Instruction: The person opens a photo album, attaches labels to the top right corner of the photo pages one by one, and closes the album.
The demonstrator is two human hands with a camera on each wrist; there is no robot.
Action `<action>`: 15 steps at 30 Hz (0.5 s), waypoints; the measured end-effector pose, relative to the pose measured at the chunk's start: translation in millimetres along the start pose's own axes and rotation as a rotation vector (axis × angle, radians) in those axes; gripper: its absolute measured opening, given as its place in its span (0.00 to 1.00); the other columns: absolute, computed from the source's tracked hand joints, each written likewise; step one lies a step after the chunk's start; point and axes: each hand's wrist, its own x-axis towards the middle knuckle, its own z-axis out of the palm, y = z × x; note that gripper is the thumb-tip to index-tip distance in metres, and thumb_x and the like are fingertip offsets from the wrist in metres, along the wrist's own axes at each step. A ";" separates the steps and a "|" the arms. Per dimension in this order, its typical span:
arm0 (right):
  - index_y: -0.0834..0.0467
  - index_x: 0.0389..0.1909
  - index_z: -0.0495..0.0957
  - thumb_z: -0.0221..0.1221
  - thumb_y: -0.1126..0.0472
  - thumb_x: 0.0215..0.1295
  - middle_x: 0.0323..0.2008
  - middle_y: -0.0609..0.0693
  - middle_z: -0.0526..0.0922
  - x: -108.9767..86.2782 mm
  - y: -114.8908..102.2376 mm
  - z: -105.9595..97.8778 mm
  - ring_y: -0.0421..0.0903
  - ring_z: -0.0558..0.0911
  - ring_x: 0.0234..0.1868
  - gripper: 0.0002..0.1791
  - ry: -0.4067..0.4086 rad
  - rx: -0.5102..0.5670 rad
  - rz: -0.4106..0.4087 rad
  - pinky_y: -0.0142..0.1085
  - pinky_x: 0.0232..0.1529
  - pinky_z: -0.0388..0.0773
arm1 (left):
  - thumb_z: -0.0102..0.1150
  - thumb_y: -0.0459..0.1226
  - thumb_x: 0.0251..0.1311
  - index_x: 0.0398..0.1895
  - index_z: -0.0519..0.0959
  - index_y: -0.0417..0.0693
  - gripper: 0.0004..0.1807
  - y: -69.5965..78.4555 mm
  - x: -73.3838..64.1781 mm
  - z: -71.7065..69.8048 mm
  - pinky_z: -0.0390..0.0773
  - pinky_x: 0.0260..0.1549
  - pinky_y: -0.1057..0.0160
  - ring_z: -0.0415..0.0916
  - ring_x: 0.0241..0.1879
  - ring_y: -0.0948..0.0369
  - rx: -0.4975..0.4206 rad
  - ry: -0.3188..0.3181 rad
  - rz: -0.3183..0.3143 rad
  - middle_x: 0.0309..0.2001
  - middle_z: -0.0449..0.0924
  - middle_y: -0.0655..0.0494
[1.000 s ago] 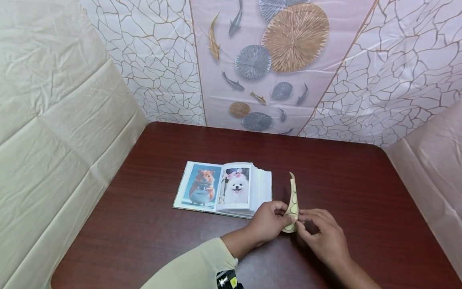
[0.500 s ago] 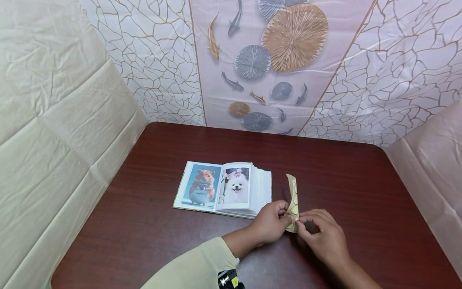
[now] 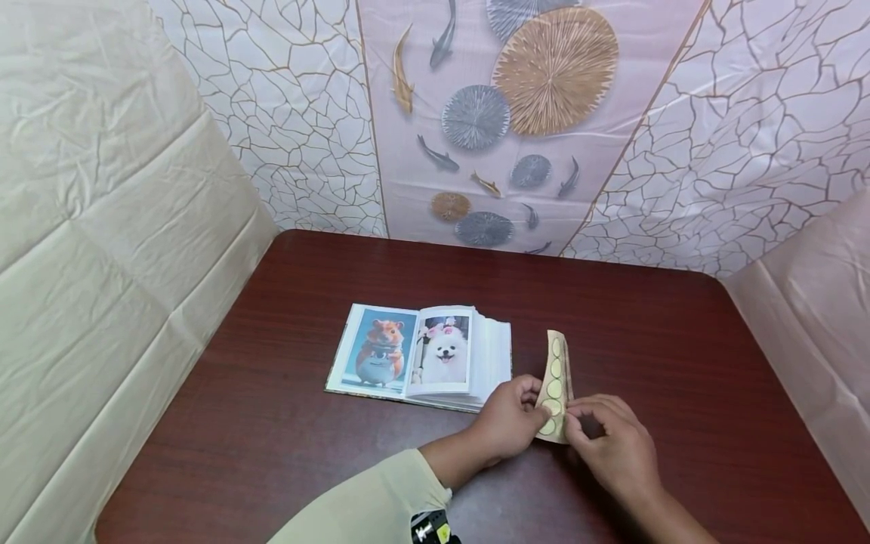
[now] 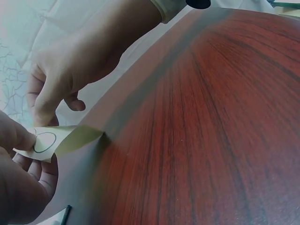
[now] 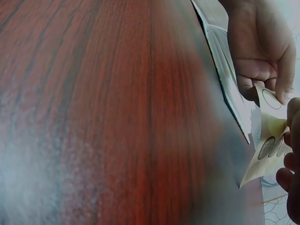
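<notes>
Lengthwise, the circle-marked strip (image 3: 555, 369) points away across the table (image 3: 272, 423).

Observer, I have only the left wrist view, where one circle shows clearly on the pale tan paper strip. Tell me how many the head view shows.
Observer: The head view shows five round yellowish circles in a row along the pale tan paper strip.
Operator: Now report what lies beyond the bare left hand and towards the person's left.
Observer: A white-paged photo album lies open there, at an orange-and-white hamster picture and a fluffy white dog picture.
</notes>
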 end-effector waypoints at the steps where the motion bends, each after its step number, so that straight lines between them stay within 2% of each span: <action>1: 0.51 0.23 0.82 0.66 0.64 0.43 0.31 0.39 0.83 -0.4 0.3 -0.4 0.39 0.77 0.38 0.05 -0.006 -0.015 0.015 0.18 0.42 0.64 | 0.56 0.25 0.56 0.39 0.77 0.44 0.09 -0.6 0.3 0.3 0.75 0.26 0.71 0.74 0.27 0.69 0.000 0.009 -0.006 0.30 0.78 0.61; 7: 0.49 0.23 0.82 0.67 0.62 0.45 0.32 0.38 0.82 -3.2 2.5 -0.5 0.38 0.77 0.38 0.05 -0.035 -0.090 0.099 0.26 0.36 0.67 | 0.55 0.21 0.51 0.43 0.75 0.45 0.17 -4.2 1.6 2.1 0.75 0.23 0.70 0.74 0.25 0.68 0.037 0.090 -0.040 0.28 0.79 0.60; 15: 0.47 0.25 0.82 0.69 0.62 0.45 0.33 0.41 0.82 -6.8 4.5 0.4 0.40 0.78 0.35 0.08 -0.062 -0.143 0.241 0.31 0.33 0.68 | 0.57 0.23 0.47 0.45 0.74 0.50 0.21 -5.9 0.6 3.1 0.74 0.22 0.69 0.74 0.22 0.69 0.153 0.189 -0.063 0.26 0.78 0.61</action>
